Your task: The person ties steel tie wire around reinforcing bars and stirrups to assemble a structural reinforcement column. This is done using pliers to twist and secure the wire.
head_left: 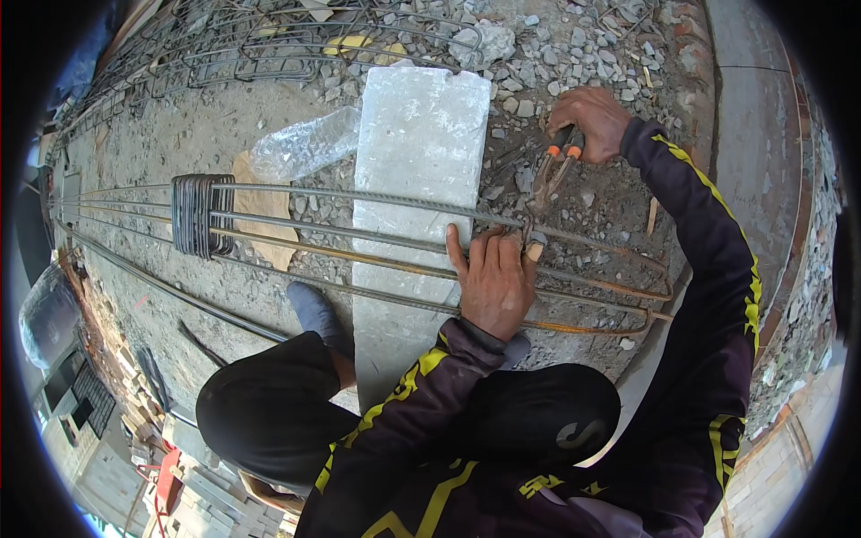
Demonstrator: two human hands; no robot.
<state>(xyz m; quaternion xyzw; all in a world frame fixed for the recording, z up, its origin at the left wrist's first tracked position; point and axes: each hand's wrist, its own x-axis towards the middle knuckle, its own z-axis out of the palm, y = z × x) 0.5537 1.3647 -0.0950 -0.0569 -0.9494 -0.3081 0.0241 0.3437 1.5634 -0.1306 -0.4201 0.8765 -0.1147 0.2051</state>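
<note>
My right hand [595, 120] is closed round a pair of pincers [548, 177] with dark handles and orange collars. Their jaws point down at a bar crossing, just beyond my left fingertips. My left hand [496, 282] lies palm down across the long steel reinforcing bars [395, 236], its fingers curled over them. A small bent steel piece [527, 229] stands at those fingertips; whether wire or a stirrup end, I cannot tell. Farther left, a bundle of square steel stirrups [200, 215] encircles the bars. Under the bars lies a pale concrete slab [421, 134].
Crumpled clear plastic [305, 143] and brown paper [260, 184] lie left of the slab. Broken stones [574, 54] cover the ground at the back. A tied rebar cage [260, 54] lies far left. A concrete curb [753, 134] runs along the right. My knees flank the slab's near end.
</note>
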